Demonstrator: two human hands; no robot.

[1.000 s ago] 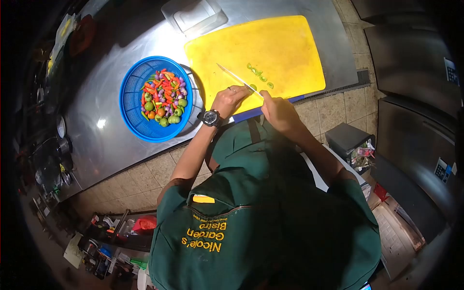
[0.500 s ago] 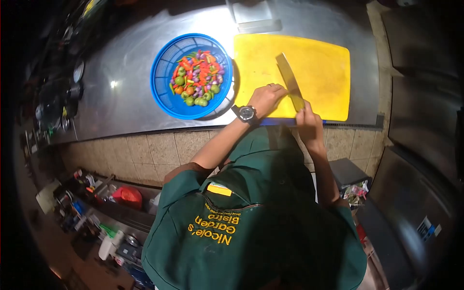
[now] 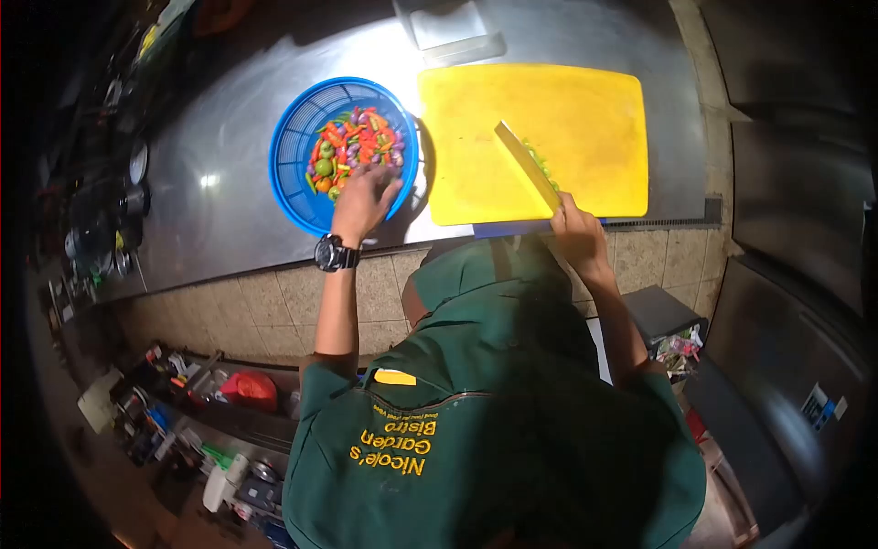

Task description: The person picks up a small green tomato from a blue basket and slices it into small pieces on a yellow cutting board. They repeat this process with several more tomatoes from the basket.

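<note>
My left hand (image 3: 365, 199), with a black watch on its wrist, is over the near right part of a blue plastic basket (image 3: 277, 197). Its fingers are apart and curved down towards the vegetables, hiding some of them. Inside the basket lie red chilies (image 3: 373, 137), green tomatoes (image 3: 324, 167) and small purple shallots (image 3: 353, 156). My right hand (image 3: 579, 238) is closed around the handle of a long, broad kitchen knife (image 3: 528, 168). The blade rests on or just above a yellow cutting board (image 3: 594, 137). Chopped green pieces (image 3: 538, 160) lie along the blade's right side.
Basket and board stand side by side on a steel counter (image 3: 219, 137). A clear rectangular container (image 3: 448, 32) is behind the board. Blue material (image 3: 512, 229) shows under the board's near edge. A red bag (image 3: 249, 390) and other kitchen items are at lower left.
My left hand has moved left from the board to the basket. Chopped green pieces now show beside the blade. My right hand still holds the knife, which is tilted further left.
</note>
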